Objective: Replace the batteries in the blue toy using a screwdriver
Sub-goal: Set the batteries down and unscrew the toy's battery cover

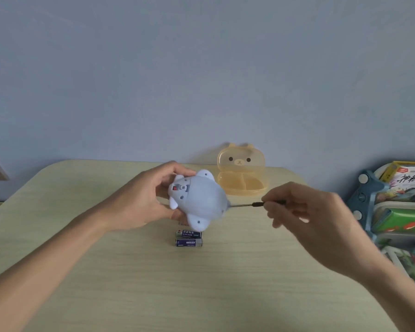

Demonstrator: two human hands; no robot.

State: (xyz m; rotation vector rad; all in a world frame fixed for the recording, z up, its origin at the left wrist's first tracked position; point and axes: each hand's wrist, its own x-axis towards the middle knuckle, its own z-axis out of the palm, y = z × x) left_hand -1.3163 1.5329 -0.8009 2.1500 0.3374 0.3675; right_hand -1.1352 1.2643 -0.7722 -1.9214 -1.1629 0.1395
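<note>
Table (pixel 201 295), pale wood grain, fills the lower half of the frame; both forearms come in from the bottom corners.

Two batteries (pixel 188 238) lie side by side on the table at centre, just below the toy. A third may sit behind them, mostly hidden.

Blue toy (pixel 198 200) is held off the table, centre frame, underside turned up, with a small switch and screw holes showing. Left hand (pixel 141 202) cups it from the left, thumb and fingers curled round the body. It looks like a hollow hard-plastic shell: light, stiff and smooth, so liable to twist under screw pressure. Best gripped round the rounded body, clear of the stubby limbs and the hatch.

Right hand (pixel 309 216), right of centre, pinches the screwdriver (pixel 244 205) by its thin dark handle. The shaft runs level, its tip at the toy's right edge. Whether it is seated in a screw cannot be told. A thin tool, easy to slip.

Behind, an open orange bear-faced case (pixel 241 173) stands near the table's far edge. A shelf of books (pixel 398 212) crowds the right edge, clear of the work.
</note>
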